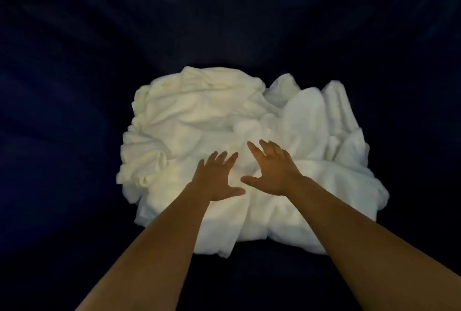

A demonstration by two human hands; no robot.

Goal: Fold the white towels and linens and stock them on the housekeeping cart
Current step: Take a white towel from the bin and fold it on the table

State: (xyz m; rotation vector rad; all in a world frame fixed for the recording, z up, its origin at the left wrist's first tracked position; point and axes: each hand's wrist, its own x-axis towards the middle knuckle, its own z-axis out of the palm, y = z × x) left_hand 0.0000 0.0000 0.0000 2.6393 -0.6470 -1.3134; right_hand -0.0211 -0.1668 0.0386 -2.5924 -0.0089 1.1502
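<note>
Dark navy fabric surface (74, 111), creased, fills the whole view; dim light, no cart in sight. Whether this is a bed cover or the lining of a bin cannot be told.

Nearest: two bare forearms reach forward from the bottom edge. Left hand (217, 176) is spread flat, fingers apart, thumb out to the side, holding nothing. Right hand (272, 168) likewise splayed and empty, thumb pointing toward the left hand. The two hands sit just beside each other over the near-centre of the linens; whether the palms press on the cloth or hover just above it cannot be told.

Under and beyond them: pile of white linens (189, 121), unfolded, heaped in the middle of the dark surface. The left part looks smooth and thin with sharp creases, likely sheeting. The right part (311, 111) looks thicker and fluffier, likely terry towels standing in soft ridges.

Handling, as a judgement: all soft, limp, light per piece, not fragile. Pieces are tangled, so pulling from the middle would probably drag neighbours along. A better hold is a free hem or corner; the loose rolled edge at the left rim (149, 163) looks like a candidate. Nothing folded yet; task appears at its start.
</note>
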